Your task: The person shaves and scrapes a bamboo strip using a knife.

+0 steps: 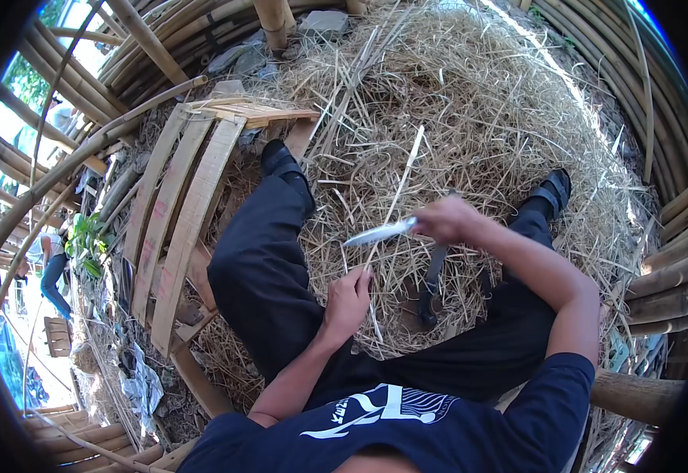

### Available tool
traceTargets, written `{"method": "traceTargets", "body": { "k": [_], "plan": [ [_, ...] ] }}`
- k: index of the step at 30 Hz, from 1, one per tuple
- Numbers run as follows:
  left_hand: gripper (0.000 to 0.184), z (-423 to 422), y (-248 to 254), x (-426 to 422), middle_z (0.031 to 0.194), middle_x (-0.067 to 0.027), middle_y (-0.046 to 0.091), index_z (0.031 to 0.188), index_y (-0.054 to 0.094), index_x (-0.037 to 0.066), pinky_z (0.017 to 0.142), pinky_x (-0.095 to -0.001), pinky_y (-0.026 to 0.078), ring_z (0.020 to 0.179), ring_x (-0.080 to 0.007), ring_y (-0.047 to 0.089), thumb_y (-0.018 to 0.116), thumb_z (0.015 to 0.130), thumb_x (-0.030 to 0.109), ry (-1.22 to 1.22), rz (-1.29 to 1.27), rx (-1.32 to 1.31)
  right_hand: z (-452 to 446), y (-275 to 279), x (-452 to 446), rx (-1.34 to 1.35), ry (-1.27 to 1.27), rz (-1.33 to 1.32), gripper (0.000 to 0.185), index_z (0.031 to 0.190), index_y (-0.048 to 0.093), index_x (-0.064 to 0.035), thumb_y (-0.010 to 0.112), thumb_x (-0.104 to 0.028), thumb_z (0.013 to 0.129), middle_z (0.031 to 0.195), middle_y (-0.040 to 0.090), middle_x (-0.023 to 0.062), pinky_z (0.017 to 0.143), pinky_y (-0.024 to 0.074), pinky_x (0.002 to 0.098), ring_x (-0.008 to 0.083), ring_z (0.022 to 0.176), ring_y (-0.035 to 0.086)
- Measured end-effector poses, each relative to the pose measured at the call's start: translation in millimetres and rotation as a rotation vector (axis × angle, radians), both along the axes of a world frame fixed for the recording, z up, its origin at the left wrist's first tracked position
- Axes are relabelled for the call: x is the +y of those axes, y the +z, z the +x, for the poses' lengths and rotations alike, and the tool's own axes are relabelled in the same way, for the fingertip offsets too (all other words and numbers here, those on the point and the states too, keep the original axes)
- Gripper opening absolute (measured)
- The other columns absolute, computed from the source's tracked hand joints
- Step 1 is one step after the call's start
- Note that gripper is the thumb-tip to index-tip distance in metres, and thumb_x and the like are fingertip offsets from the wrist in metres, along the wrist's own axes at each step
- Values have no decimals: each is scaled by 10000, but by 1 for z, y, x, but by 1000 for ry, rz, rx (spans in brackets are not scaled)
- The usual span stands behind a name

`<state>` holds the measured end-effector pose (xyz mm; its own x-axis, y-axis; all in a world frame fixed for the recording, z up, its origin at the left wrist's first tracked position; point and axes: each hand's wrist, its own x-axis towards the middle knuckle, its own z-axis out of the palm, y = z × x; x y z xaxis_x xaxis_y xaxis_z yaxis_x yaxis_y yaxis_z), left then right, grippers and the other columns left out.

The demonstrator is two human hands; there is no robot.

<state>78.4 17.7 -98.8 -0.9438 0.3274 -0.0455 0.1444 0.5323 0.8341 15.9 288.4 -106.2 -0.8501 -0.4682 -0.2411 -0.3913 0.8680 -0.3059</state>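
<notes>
My left hand [349, 299] is closed, its fingers pinching the lower part of a thin, pale bamboo strip [405, 175]. The strip slants up and away over the shavings between my legs. In my right hand [448, 221] is a knife [379, 233], gripped by its handle with the bright blade pointing left. That blade crosses the strip just beyond my left fingers; whether it touches the strip I cannot tell. The right hand is slightly blurred. Below it, a dark, long-bladed tool [432, 285] lies on the shavings, partly hidden.
Bamboo shavings [470, 102] cover the ground around my feet. A slatted wooden crate [194, 213] stands beside my left leg. Bamboo poles [135, 35] form fences around the edges, and a thick pole [635, 396] lies near my right elbow. Another person [52, 268] is bent over at far left.
</notes>
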Motion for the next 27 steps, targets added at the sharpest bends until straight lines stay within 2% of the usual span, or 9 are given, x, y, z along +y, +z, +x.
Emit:
{"method": "traceTargets", "body": {
  "k": [4,6,8,14,16,20,24,25,27],
  "plan": [
    [199,-3,4,8,627,-201,564,871,595,-16,545,-419,425,595,-367,586,488,943,136,-32,-7,-48,-29,6,72,295,-351,247,382,813,557,-51,490,-404,943,632,605,144,502,454,350,185,547,584],
    [203,-6,0,10,606,-190,556,883,603,-17,539,-409,424,574,-352,580,486,942,138,4,58,-179,-23,-23,57,25,-501,-109,567,658,481,-54,377,-522,961,549,526,104,507,455,337,177,500,529],
    [207,-2,-3,6,616,-196,559,893,607,-19,542,-410,427,585,-351,586,484,942,139,-12,32,-116,-18,-12,33,-565,-821,-591,607,654,485,-53,319,-545,968,530,455,73,558,456,392,213,482,454],
    [198,-3,-4,2,741,-236,617,901,611,-23,577,-426,455,688,-386,620,479,939,119,25,-19,-96,3,-17,-18,-130,-214,-254,524,785,561,2,350,-436,982,602,541,192,648,474,488,363,615,588],
    [197,-2,-6,1,749,-236,617,896,612,-22,574,-438,446,688,-389,619,483,937,121,26,15,-87,11,-2,-26,-66,-112,-194,476,791,578,-17,375,-405,977,641,570,188,643,484,479,337,632,609],
    [202,-2,-8,3,708,-221,605,864,600,-18,561,-440,438,662,-384,614,478,939,123,-17,-23,-65,-40,-5,56,-103,-347,191,396,812,576,-79,427,-414,961,686,607,154,581,483,432,277,628,624],
    [196,-7,13,19,667,-214,584,860,587,-14,552,-434,430,657,-394,600,475,939,127,2,-58,-170,-24,1,57,254,-518,-9,436,843,603,-58,430,-443,955,675,603,168,601,481,435,306,653,625],
    [187,-8,2,14,676,-217,586,873,584,-14,565,-443,431,678,-403,598,473,937,123,-12,-44,-119,-26,-11,58,50,-508,-66,499,823,598,-17,418,-463,955,650,582,189,615,480,426,324,640,608],
    [188,-5,-7,10,688,-220,593,877,586,-16,573,-448,437,685,-404,601,472,936,122,-14,-49,-93,-31,-24,54,-359,-621,-325,535,753,548,-31,382,-492,965,548,481,77,533,435,356,210,521,499]
  ]
}}
